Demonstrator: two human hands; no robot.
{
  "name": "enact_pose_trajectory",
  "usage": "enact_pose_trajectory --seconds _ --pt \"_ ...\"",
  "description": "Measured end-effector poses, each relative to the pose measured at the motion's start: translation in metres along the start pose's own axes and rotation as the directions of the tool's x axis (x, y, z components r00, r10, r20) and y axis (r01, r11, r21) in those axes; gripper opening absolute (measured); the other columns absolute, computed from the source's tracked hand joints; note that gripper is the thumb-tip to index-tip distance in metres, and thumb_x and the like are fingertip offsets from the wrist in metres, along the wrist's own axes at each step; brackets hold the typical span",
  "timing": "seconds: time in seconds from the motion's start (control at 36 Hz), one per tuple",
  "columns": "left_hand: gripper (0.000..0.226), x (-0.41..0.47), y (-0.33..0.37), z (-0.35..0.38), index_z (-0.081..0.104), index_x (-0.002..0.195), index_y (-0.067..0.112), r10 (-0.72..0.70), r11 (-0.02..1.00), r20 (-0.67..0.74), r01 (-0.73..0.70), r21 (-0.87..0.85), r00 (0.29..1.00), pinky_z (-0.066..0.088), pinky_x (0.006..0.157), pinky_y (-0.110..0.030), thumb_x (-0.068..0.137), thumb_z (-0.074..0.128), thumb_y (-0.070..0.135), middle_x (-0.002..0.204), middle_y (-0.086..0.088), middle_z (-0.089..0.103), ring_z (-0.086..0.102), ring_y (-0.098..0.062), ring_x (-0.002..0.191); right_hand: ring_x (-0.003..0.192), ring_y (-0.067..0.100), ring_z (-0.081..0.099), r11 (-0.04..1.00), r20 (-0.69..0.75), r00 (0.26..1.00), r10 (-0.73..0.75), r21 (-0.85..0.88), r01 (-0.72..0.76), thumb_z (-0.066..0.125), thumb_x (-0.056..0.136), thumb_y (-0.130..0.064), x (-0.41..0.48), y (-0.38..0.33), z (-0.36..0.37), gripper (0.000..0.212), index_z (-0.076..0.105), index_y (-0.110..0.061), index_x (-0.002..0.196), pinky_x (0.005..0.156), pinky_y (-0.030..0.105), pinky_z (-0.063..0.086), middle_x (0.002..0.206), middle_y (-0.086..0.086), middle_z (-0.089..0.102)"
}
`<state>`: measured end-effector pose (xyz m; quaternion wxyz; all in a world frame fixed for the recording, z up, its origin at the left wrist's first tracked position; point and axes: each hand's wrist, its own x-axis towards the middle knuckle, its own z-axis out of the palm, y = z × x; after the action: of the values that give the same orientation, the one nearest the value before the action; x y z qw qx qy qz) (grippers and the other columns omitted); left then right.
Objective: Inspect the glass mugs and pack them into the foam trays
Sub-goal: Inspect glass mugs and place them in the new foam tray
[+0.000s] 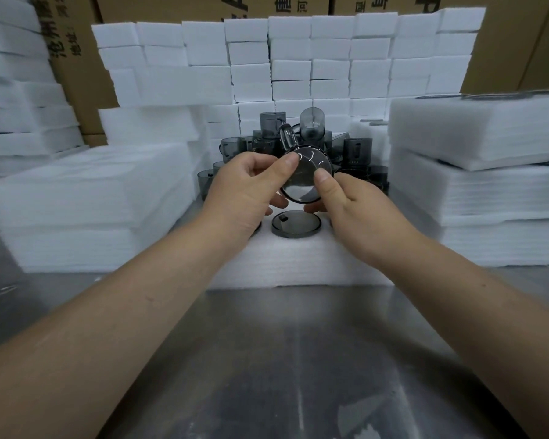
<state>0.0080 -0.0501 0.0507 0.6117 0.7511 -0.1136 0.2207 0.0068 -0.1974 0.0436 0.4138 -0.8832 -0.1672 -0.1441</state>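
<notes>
1. Both hands hold one smoky glass mug (305, 175) up above the foam tray (298, 264), its base turned toward the camera and its handle (287, 137) sticking up behind; I judge this is the inspection step, the bottom turned to the eye so chips or cracks would show against the light

2. The left hand (248, 188) is curled around the mug's left side, thumb pressed on the rim of the base and fingers wrapped underneath (only their tips show below the glass)

3. The right hand (346, 198) mirrors it, thumb on the lower right of the base and fingers curled beneath; gripping from two sides probably lets the mug be rotated without slipping

4. Directly below, a mug already packed (296, 225) sits sunk in the foam tray with only its round top showing, so the tray is partly filled; how many pockets remain is hidden by the arms

5. The tray lies at the far edge of the steel table (282, 359), just in front of the person, likely so each checked mug drops straight down into place

6. Behind the hands is a heap of unpacked mugs (301, 137), some upright and some tipped, within easy reach for the next pick

7. Stacks of foam (92, 191) stand on both sides and behind, with cardboard boxes (184, 6) at the back, so much of the job seems to remain
</notes>
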Motion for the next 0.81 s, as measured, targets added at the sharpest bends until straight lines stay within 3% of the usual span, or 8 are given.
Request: enact_pose_trajectory --seconds 0.17,0.28,0.33,0.42,0.5,0.58,0.72,0.81 --pt "0.011 -0.001 0.0 0.003 0.056 0.089 0.029 0.045 0.999 -0.048 -0.046 -0.007 0.998 0.044 0.053 -0.016 0.084 0.065 0.034 0.083 0.012 0.063 0.062 0.0 0.061 0.1 0.022 0.059 0.999 -0.006 1.0 -0.015 0.032 0.016 0.027 0.092 -0.054 0.0 0.0 0.001 0.051 0.058 -0.016 0.107 0.09 0.045 0.045 0.1 0.002 0.066" --pt "0.022 -0.001 -0.002 0.004 0.054 0.095 0.031 0.099 0.995 -0.126 -0.097 0.019 0.987 0.049 0.07 -0.019 0.08 0.069 0.031 0.091 0.014 0.061 0.06 -0.003 0.082 0.117 0.019 0.052 0.994 -0.019 1.0 0.02 0.105 -0.018 0.032 0.091 -0.057 0.0 0.002 0.0 0.061 0.03 -0.025 0.142 0.098 0.046 0.041 0.117 0.0 0.062" --pt "0.031 -0.001 -0.003 0.004 0.053 0.104 0.026 0.118 0.992 -0.146 -0.112 0.049 0.982 0.048 0.081 -0.026 0.079 0.071 0.03 0.097 0.011 0.06 0.058 -0.007 0.089 0.109 0.015 0.057 0.993 -0.03 1.0 0.003 0.122 0.0 0.035 0.09 -0.056 -0.001 0.002 0.0 0.064 0.022 -0.028 0.145 0.095 0.044 0.044 0.099 -0.007 0.066" --pt "0.038 -0.002 -0.003 0.005 0.052 0.107 0.026 0.153 0.985 -0.151 -0.138 0.104 0.977 0.046 0.082 -0.018 0.076 0.074 0.029 0.1 0.013 0.059 0.059 -0.003 0.087 0.098 0.011 0.06 0.991 -0.049 0.999 -0.022 0.129 0.028 0.04 0.084 -0.062 -0.001 0.001 0.0 0.072 0.016 -0.032 0.146 0.089 0.044 0.048 0.086 -0.018 0.063" --pt "0.042 -0.004 -0.003 0.006 0.048 0.099 0.038 0.183 0.974 -0.135 -0.161 0.159 0.974 0.049 0.078 -0.023 0.07 0.078 0.033 0.107 0.011 0.059 0.064 -0.008 0.087 0.103 0.011 0.059 0.986 -0.044 0.999 -0.007 0.166 0.015 0.042 0.068 -0.071 -0.001 0.001 0.0 0.088 0.011 -0.04 0.145 0.091 0.043 0.047 0.103 -0.018 0.06" --pt "0.05 -0.004 -0.006 0.008 0.05 0.108 0.036 0.225 0.947 -0.128 -0.186 0.261 0.966 0.051 0.083 -0.03 0.066 0.077 0.036 0.114 0.011 0.054 0.062 -0.009 0.091 0.108 0.012 0.057 0.98 -0.047 0.999 -0.004 0.197 0.013 0.045 0.061 -0.074 -0.001 0.0 0.0 0.094 0.009 -0.045 0.143 0.094 0.042 0.046 0.117 -0.014 0.057" --pt "0.061 -0.008 -0.006 0.01 0.052 0.119 0.037 0.314 0.871 -0.05 -0.267 0.413 0.948 0.043 0.083 -0.015 0.06 0.064 0.046 0.103 0.027 0.039 0.056 0.001 0.092 0.106 0.01 0.058 0.979 -0.063 0.998 -0.019 0.203 0.031 0.051 0.06 -0.072 0.0 0.002 0.0 0.097 0.011 -0.044 0.144 0.092 0.042 0.047 0.115 -0.015 0.059" --pt "0.063 -0.013 -0.006 0.012 0.051 0.124 0.036 0.36 0.81 0.01 -0.317 0.493 0.933 0.039 0.087 -0.011 0.062 0.065 0.041 0.103 0.024 0.034 0.052 -0.003 0.099 0.103 0.013 0.059 0.979 -0.085 0.996 -0.025 0.199 0.042 0.055 0.061 -0.068 0.002 0.004 0.0 0.096 0.015 -0.04 0.144 0.091 0.042 0.048 0.113 -0.01 0.062"
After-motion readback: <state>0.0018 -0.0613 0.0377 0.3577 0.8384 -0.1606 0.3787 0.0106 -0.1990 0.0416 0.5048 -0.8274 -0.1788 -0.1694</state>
